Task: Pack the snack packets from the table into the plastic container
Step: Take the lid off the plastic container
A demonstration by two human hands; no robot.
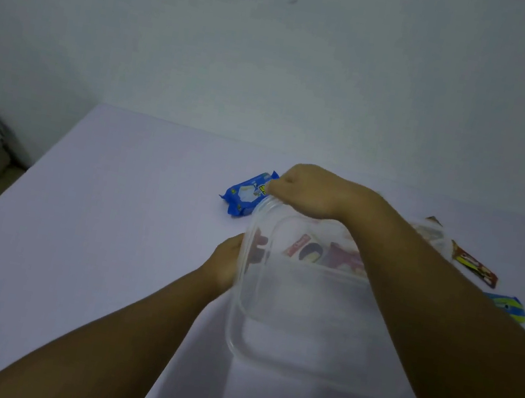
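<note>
Both forearms are being reached over the plastic container [304,296]; its 9 o'clock wall is being gripped by the left hand [226,262], its 12 o'clock lid corner pinched by the right hand [307,190]. Packets inside might get spilled if it's being yanked. Blue packet [246,196] at 11 o'clock, red packet [475,267] at 2 are being left out.

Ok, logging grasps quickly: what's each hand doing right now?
Left hand: gripping the left rim of the plastic container.
Right hand: fingers closed on the container's far rim.

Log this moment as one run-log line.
left hand: holds container side | right hand: grips far rim | blue packet: on table, outside
</note>
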